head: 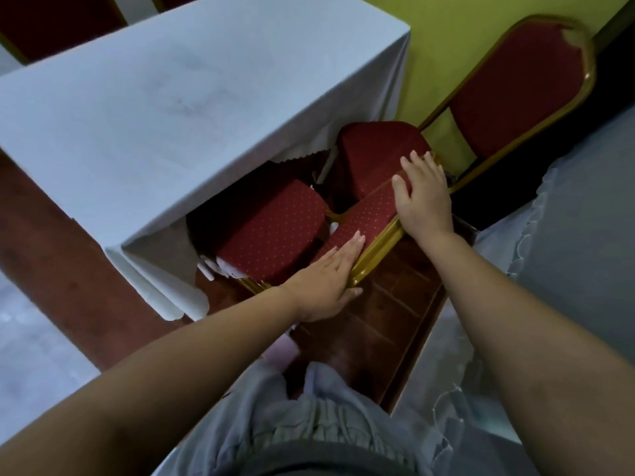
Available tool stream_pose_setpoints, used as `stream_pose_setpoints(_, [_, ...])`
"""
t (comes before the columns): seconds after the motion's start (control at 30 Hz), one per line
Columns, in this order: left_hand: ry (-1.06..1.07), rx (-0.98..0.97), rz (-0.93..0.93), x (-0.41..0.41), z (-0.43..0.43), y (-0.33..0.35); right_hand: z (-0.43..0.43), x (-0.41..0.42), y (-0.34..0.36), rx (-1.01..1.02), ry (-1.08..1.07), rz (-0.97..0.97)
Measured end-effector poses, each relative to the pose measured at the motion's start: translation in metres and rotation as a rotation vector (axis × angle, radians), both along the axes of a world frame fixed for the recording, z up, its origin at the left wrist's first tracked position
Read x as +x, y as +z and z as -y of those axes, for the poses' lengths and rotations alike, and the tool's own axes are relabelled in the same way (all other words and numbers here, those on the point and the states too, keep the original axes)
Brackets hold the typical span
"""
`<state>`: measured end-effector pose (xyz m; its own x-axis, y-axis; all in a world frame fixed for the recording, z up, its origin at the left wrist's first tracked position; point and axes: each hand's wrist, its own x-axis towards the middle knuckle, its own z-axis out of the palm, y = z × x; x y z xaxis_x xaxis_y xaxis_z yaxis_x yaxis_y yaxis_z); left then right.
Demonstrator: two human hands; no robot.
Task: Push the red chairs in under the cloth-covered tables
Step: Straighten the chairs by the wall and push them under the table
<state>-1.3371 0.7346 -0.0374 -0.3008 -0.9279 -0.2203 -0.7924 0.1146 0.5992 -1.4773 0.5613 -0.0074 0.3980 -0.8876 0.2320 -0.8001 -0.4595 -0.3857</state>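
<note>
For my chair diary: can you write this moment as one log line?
left hand: flat on backrest | right hand: flat on backrest | seat: partly under table

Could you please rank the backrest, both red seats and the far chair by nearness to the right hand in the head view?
1. Backrest, under the right hand.
2. Right seat, just beyond the fingers.
3. Left seat, leftward.
4. Far chair, beyond the table.
</note>
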Motion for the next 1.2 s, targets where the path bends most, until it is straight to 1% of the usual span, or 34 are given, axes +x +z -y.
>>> stream_pose_setpoints(0.3, [0.024, -0.083, 0.034, 0.004, 0.007, -0.002, 0.011, 0.007, -0.001, -0.042, 0.005, -0.019])
stream_pose_setpoints(0.5, [0.22, -0.148, -0.042, 0.015, 0.01, 0.001, 0.009, 0.035, -0.001, -0.063, 0.034, -0.028])
stream_pose_setpoints(0.6, [0.277, -0.159, -0.025, 0.031, 0.011, -0.003, 0.009, 0.055, 0.0, -0.051, 0.062, -0.046])
stream_pose_setpoints(0.73, [0.225, -0.201, 0.063, 0.057, 0.015, -0.014, 0.015, 0.076, 0.0, -0.058, 0.071, -0.059])
stream_pose_setpoints(1.07, [0.251, -0.269, 0.043, 0.06, 0.028, -0.009, 0.024, 0.09, 0.002, -0.053, 0.034, -0.094])
stream_pose_setpoints(1.2, [0.241, -0.315, 0.101, 0.054, 0.033, -0.008, 0.028, 0.08, 0.003, -0.001, 0.131, -0.083])
